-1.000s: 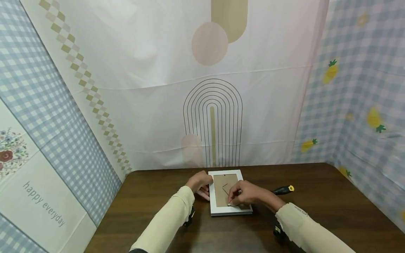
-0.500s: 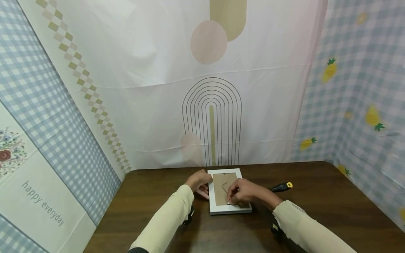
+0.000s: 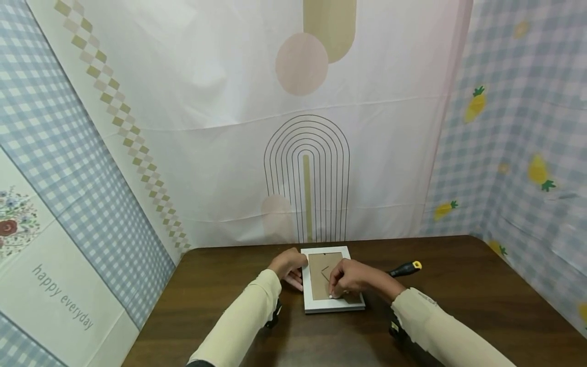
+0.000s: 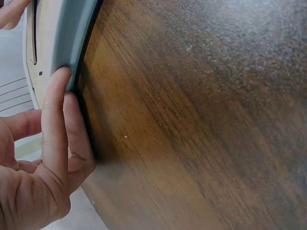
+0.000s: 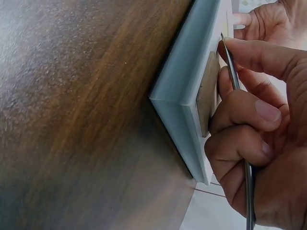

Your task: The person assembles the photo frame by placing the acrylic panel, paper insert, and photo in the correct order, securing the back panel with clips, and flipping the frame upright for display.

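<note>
A white picture frame (image 3: 321, 306) lies face down on the table, its brown backing board (image 3: 320, 285) upward. My left hand (image 3: 288, 265) holds its left edge; in the left wrist view a fingertip (image 4: 61, 73) rests on the frame's outer side. My right hand (image 3: 353, 278) is over the lower right of the backing, fingers curled round a screwdriver (image 3: 405, 269) with a black and yellow handle. In the right wrist view the thin metal shaft (image 5: 249, 191) runs through the fingers. Its tip sits by the thumb and forefinger, near the frame's back; whether it touches is unclear.
The frame rests on a dark wooden table (image 3: 220, 285). Behind the table hangs a white cloth (image 3: 220, 178) with an arch print. Blue checked cloths cover the left side and the right side.
The screwdriver handle and right forearm have shifted slightly to the left. The left hand and the picture frame have stayed in place.
</note>
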